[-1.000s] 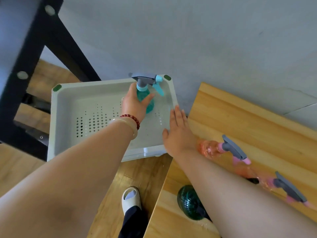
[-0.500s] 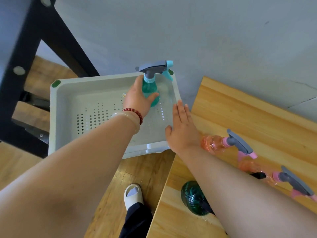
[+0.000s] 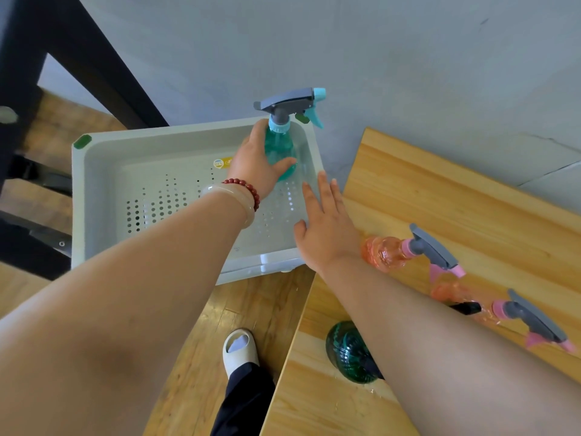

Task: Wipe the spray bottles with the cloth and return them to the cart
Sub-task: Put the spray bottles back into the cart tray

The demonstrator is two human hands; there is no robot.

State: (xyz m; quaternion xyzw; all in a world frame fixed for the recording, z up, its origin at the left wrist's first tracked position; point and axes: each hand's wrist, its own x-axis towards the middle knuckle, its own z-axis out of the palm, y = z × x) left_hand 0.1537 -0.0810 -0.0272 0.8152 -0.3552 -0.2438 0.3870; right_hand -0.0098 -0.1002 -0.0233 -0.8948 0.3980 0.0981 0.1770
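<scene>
My left hand (image 3: 257,162) grips the body of a teal spray bottle (image 3: 281,146) with a grey trigger head, standing upright in the far right corner of the white perforated cart tray (image 3: 94,171). My right hand (image 3: 327,228) lies flat with spread fingers on the tray's right rim. Two pink spray bottles lie on their sides on the wooden table, one near my right wrist (image 3: 405,250), the other farther right (image 3: 515,313). A dark green bottle (image 3: 345,350) lies near the table's front edge, half hidden by my right forearm. No cloth is visible.
The wooden table (image 3: 440,196) runs along the right beside the cart. A grey wall stands behind both. A black frame (image 3: 37,89) rises at the left. My foot in a white slipper (image 3: 239,350) is on the wooden floor between cart and table.
The view has shifted so cart and bottles sit lower in the frame. The teal bottle has stayed in the tray's far right corner in my left hand; my right hand stays on the rim.
</scene>
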